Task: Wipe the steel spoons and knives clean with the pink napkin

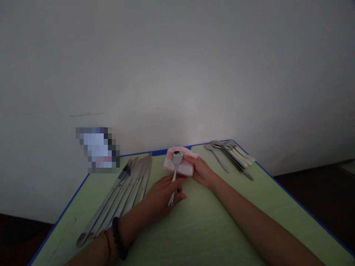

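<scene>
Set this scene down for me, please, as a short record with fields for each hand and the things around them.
Left hand: holds the spoon by its handle, bowl pointing away from the person
Right hand: holds the pink-and-white cloth behind the spoon's bowl
Left side: knives laid alongside one another
Right side: metal spoons and white-handled cutlery, grouped together
Surface: green table with a blue edge
Left wrist: black beaded bracelet

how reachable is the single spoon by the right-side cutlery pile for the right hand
Probably yes: nothing visible stands between the right hand and the single spoon, though that hand holds the pink-and-white cloth and may need freeing.
</scene>
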Tool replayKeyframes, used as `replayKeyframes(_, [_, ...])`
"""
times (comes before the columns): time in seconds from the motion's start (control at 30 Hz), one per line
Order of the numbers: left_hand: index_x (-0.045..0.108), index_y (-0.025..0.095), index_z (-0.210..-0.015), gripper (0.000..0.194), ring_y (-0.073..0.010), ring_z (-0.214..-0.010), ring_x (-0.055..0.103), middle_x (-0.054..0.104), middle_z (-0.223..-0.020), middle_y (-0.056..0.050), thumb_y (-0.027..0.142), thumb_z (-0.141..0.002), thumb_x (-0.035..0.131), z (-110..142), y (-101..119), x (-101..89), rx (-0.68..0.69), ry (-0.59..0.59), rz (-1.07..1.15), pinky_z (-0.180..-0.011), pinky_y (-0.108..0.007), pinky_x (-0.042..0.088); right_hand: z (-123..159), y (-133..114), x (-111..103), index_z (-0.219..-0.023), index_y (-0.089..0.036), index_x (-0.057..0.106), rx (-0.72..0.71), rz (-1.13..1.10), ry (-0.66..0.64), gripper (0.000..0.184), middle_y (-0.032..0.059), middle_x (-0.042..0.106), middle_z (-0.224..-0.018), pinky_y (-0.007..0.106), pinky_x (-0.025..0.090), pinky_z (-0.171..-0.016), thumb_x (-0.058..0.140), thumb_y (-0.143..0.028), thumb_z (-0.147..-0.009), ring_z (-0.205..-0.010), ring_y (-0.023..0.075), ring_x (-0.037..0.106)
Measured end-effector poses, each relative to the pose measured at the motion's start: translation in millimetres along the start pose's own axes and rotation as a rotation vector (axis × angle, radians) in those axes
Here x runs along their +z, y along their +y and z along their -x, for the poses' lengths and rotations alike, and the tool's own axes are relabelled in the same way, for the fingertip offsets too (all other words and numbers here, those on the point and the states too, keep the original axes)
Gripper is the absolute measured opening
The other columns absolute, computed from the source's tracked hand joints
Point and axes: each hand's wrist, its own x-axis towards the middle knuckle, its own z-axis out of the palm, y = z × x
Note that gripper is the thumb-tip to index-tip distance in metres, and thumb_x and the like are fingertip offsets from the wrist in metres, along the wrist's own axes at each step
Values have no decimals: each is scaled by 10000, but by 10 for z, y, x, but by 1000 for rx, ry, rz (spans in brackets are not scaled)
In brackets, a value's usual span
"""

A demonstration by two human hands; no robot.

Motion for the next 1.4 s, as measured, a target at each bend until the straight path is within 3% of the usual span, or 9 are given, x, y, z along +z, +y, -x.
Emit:
replayKeyframes(0.1, [563,178,-1093,216,-239,-1139,563,701,-966,-78,259,-907,489,10,12,-5,87,-37,50,-967,-397,457,-23,-6,-16,-936,-132,683,-40,-29,59,189,47,741,-868,251,552,-632,617,-181,-766,-692,147,673])
replayKeyframes(0.23, [606,173,-1006,186,-244,-1145,570,688,-1102,-102,278,-913,484,22,26,8,122,-25,10,-984,-415,447,-49,-6,-51,-893,-133,671,-32,-44,124,157,31,727,-727,257,531,-484,560,-188,-796,-530,142,625])
replayKeyframes(0.33, [623,181,-904,203,-242,-1106,599,657,-1199,-101,273,-930,445,25,10,23,102,39,-54,-960,-426,465,-42,-9,-35,-977,-147,667,-60,-19,44,213,53,741,-882,262,554,-561,588,-203,-788,-676,159,674])
replayKeyframes(0.47, [637,186,-932,249,-226,-1036,640,685,-1154,-84,258,-947,399,24,-11,28,84,110,-98,-923,-420,495,-18,-17,9,-1035,-170,667,-64,1,-46,287,64,698,-1108,291,553,-774,634,-208,-753,-955,185,668])
replayKeyframes(0.7, [624,156,-1088,288,-241,-996,658,704,-1097,-106,248,-950,388,8,-36,45,74,148,-142,-887,-428,524,-19,29,-38,-971,-153,684,-10,48,31,271,45,737,-901,265,538,-694,669,-193,-703,-750,155,669])
replayKeyframes(0.87, [611,156,-1110,276,-233,-1025,640,705,-1076,-103,244,-948,406,6,-98,57,55,142,-109,-913,-406,511,-1,24,-35,-922,-155,694,42,80,10,263,26,733,-804,230,520,-614,705,-184,-661,-654,130,644])
replayKeyframes(0.97, [628,176,-1077,256,-228,-1052,624,694,-1112,-91,239,-943,419,9,-115,62,64,113,-74,-921,-397,505,1,9,-20,-904,-151,697,25,58,39,244,26,736,-807,236,530,-629,703,-194,-664,-660,134,649])
replayKeyframes(1.17, [620,183,-1125,266,-219,-1066,614,678,-1158,-84,235,-941,436,8,-70,82,84,80,-58,-956,-406,482,-22,-41,20,-1008,-187,682,-100,-33,16,276,45,717,-1053,264,543,-759,651,-209,-735,-919,176,667])
replayKeyframes(1.4, [642,193,-1069,237,-220,-1054,621,685,-1137,-79,238,-940,448,7,-109,100,19,131,-79,-961,-413,481,-4,1,-35,-931,-138,685,13,12,18,208,48,741,-863,260,539,-686,645,-205,-738,-736,157,677])
